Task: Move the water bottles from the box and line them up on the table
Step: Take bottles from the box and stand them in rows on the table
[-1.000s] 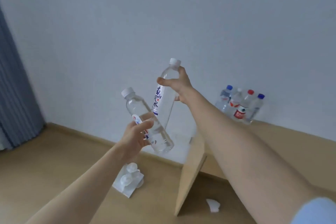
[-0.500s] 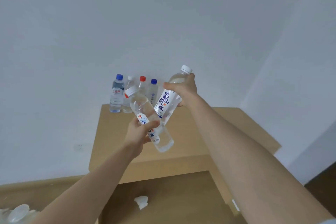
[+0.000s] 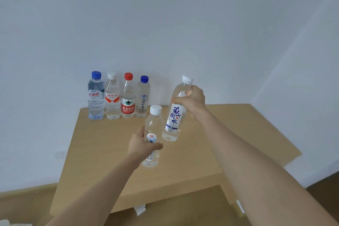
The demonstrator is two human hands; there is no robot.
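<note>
Four bottles stand upright in a row at the back of the light wooden surface, against the white wall. From left to right they are the large blue-capped clear plastic bottle, the orange-labelled white-capped bottle, the red-capped clear bottle and the slim blue-capped bottle. Before the row and to its right, over the surface, the left hand holds the short white-capped plastic bottle. Just right of it and a little behind, the right hand holds the tall white-capped plastic bottle.

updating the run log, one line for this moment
left hand: grips short white-capped bottle | right hand: grips tall white-capped bottle | both over wooden table | row of four bottles: upright by wall
</note>
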